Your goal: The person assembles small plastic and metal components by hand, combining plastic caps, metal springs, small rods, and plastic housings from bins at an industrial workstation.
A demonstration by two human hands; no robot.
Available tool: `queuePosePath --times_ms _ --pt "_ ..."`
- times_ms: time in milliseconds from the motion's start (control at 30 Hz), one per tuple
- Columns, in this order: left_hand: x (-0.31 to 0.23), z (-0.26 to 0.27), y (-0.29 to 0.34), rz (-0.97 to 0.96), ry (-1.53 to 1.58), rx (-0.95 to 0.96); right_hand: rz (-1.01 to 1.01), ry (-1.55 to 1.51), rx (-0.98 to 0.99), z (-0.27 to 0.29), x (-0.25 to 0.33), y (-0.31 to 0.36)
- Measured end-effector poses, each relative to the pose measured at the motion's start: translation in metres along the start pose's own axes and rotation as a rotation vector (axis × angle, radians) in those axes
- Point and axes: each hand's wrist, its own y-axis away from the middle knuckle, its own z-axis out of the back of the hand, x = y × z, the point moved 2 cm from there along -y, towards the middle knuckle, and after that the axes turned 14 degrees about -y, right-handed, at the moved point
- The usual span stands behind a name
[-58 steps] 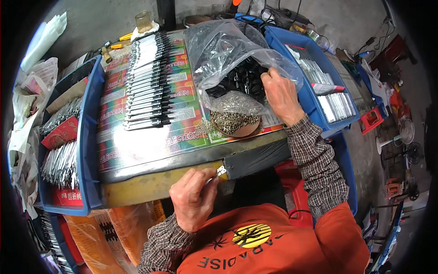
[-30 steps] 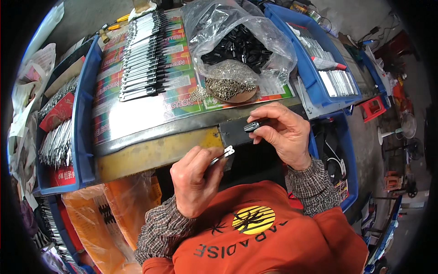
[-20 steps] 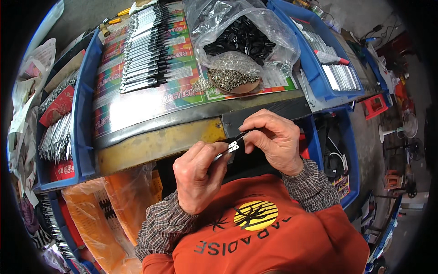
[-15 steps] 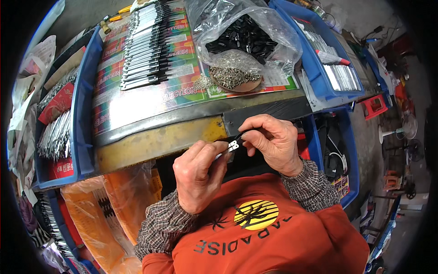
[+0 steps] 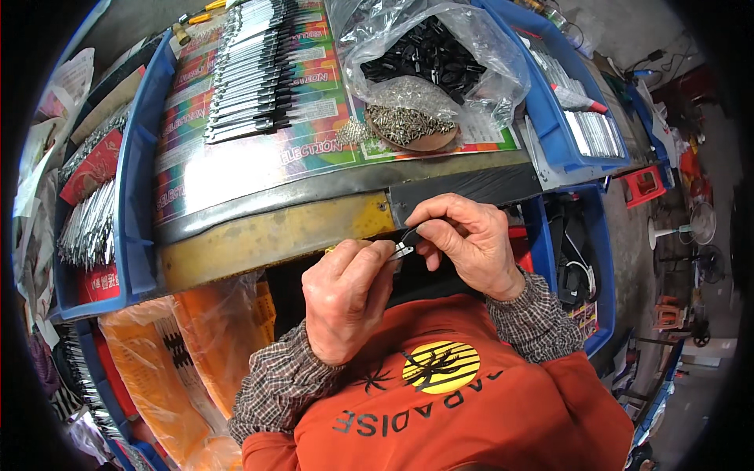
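Observation:
Just past the table's front edge, my two hands meet in front of the red shirt. My left hand point(image 5: 345, 294) pinches a slim silver metal piece point(image 5: 404, 252), most of it hidden in the fingers. A small black part point(image 5: 411, 236) is pinched between the thumb and forefinger of my right hand point(image 5: 467, 247). The black part touches the end of the metal piece; whether they are joined, I cannot tell. Beyond the hands, a row of silver strips with black ends point(image 5: 247, 74) lies on a colourful printed sheet point(image 5: 236, 177).
A clear plastic bag point(image 5: 503, 86) holds black parts point(image 5: 424, 63). Before it sits a heap of small metal pins point(image 5: 404, 125). Blue bins with metal strips flank the table, one left point(image 5: 141, 173) and one right point(image 5: 542, 118). Orange plastic-lined crates point(image 5: 149, 369) stand below left.
The metal piece has turned between my fingers, showing a narrower side now. Both hands stay nearly in place and keep their pinch. The view has shifted slightly.

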Motion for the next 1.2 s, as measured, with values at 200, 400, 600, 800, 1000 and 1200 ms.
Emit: queuePosePath --times_ms 200,400,600,800,1000,1200 --pt "0.002 -0.002 0.001 -0.002 -0.005 0.034 -0.049 -0.043 0.023 0.001 -0.006 -0.001" --pt "0.002 -0.003 0.003 0.003 0.033 0.042 -0.177 -0.246 0.046 0.003 -0.016 -0.003" --pt "0.004 -0.005 0.005 -0.043 0.003 0.026 -0.070 -0.078 0.156 0.006 -0.016 -0.004" --pt "0.004 -0.006 0.007 -0.086 0.053 0.038 -0.194 -0.284 0.181 0.008 -0.020 -0.002" --pt "0.003 -0.010 0.013 -0.071 0.075 0.068 -0.251 -0.336 0.197 0.009 -0.024 0.004" --pt "0.003 -0.018 0.020 -0.059 0.026 0.044 -0.111 -0.191 0.203 0.010 -0.030 0.012"
